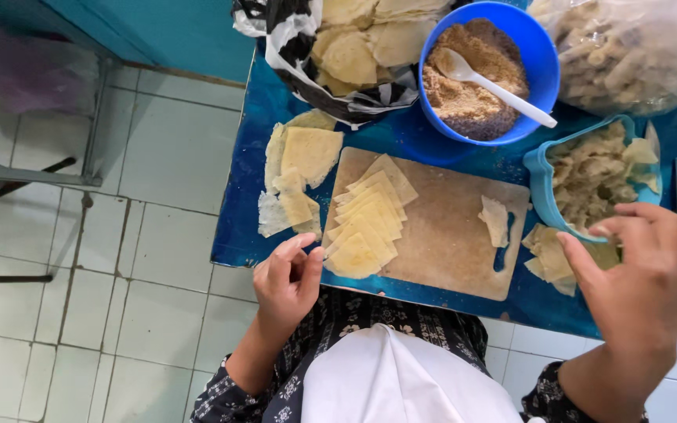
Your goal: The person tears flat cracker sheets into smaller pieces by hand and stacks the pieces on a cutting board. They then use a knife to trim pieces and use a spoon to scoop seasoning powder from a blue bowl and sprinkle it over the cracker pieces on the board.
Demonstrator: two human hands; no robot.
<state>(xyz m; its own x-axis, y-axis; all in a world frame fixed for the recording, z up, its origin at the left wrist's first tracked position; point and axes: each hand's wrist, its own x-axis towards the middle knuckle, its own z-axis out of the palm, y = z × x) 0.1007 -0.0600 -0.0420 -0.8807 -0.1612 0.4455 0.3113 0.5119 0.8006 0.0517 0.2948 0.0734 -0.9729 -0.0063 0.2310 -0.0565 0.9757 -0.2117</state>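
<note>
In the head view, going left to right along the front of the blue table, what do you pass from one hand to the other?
Left hand → fanned stack of cut dough wedges on the wooden cutting board → single dough piece → small pile of dough pieces on the table → right hand by the light blue container.

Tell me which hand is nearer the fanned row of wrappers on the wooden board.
Left. The left hand has fingertips touching the near end of the fanned row of wrappers; the right hand is far across the wooden board, by the small blue tub.
</note>
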